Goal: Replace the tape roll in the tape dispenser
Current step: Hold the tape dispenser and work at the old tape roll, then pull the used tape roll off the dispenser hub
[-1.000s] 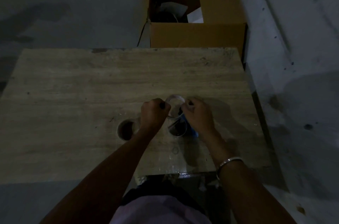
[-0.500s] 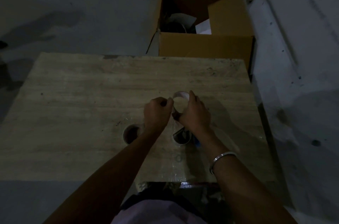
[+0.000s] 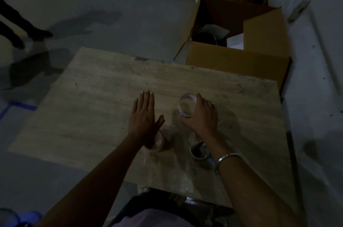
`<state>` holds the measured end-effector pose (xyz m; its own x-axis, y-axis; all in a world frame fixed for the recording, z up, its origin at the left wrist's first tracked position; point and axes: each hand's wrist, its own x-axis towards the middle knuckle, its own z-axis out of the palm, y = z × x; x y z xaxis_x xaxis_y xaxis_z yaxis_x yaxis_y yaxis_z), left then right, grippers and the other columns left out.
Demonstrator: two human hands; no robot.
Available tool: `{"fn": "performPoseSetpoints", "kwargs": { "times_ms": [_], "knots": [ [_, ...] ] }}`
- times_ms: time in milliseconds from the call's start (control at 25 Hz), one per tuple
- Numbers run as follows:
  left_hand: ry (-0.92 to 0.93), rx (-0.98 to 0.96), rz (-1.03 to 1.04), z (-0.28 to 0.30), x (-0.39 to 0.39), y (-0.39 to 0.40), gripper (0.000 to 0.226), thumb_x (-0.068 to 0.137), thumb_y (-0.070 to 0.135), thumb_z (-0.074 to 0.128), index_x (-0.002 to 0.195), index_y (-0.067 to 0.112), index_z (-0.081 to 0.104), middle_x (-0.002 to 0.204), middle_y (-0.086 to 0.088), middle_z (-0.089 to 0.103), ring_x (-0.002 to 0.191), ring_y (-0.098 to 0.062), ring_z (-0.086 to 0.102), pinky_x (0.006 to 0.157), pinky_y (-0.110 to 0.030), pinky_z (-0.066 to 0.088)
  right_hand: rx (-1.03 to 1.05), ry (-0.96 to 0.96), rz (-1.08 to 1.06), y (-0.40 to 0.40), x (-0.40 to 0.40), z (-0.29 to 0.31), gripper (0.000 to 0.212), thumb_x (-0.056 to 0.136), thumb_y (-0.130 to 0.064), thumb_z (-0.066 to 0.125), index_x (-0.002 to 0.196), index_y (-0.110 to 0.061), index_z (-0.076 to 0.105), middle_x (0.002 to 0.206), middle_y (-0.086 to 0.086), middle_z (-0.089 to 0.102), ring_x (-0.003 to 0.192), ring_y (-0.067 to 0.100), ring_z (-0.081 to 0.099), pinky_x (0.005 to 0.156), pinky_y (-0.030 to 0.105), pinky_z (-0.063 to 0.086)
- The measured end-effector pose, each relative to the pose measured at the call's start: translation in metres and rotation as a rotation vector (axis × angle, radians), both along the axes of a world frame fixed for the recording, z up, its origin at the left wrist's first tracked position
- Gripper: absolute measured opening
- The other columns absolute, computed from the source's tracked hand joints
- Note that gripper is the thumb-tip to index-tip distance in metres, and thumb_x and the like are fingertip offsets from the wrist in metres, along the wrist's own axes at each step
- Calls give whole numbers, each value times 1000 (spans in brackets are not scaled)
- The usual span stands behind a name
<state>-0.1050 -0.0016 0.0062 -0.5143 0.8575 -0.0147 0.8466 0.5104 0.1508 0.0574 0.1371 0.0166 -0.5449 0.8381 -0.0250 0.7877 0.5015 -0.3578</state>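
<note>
Roll (image 3: 187, 105) sits clamped in your right hand (image 3: 202, 118); left hand (image 3: 143, 115) is spread, holding nothing; carry it squarely toward the dispenser (image 3: 199, 149) at 6 o'clock.

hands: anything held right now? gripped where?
Right hand holds the clear tape roll by its outer rim, fingers over the top. Left hand is open, flat, holding nothing.

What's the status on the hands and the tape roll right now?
Left hand open and flat, holding nothing. Right hand gripping clear tape roll above the table. Dispenser near right wrist, partly hidden. Nothing blocking.
</note>
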Motion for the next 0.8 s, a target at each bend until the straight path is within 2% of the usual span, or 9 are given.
{"fn": "performPoseSetpoints", "kwargs": {
  "times_ms": [240,400,560,800],
  "knots": [
    [42,3,138,4,-64,-33,93,92,62,38,155,5,0,164,-15,0,152,-28,-4,123,-42,5,80,10,138,-4,-70,1,107,64,-68,68,148,-9,38,137,14,57,130,29,50,115,47,30],
    [48,-1,198,5,-110,-60,93,92,61,39,155,4,2,164,-16,1,152,-28,-3,122,-41,4,87,0,250,-22,-132,7,107,66,-64,72,150,-9,35,151,13,47,144,28,37,123,45,15],
    [61,-19,259,2,-161,-92,93,91,62,39,155,3,6,164,-17,5,152,-29,1,123,-43,9,117,22,331,-51,-197,6,100,66,-60,73,144,-5,42,149,15,50,145,30,37,122,46,16],
    [59,-79,368,-6,-235,-141,93,92,63,36,155,5,1,164,-16,0,152,-28,-3,123,-43,5,119,16,476,-96,-301,2,92,69,-61,68,140,-8,44,147,13,51,146,26,35,123,47,13]
  ]
}}
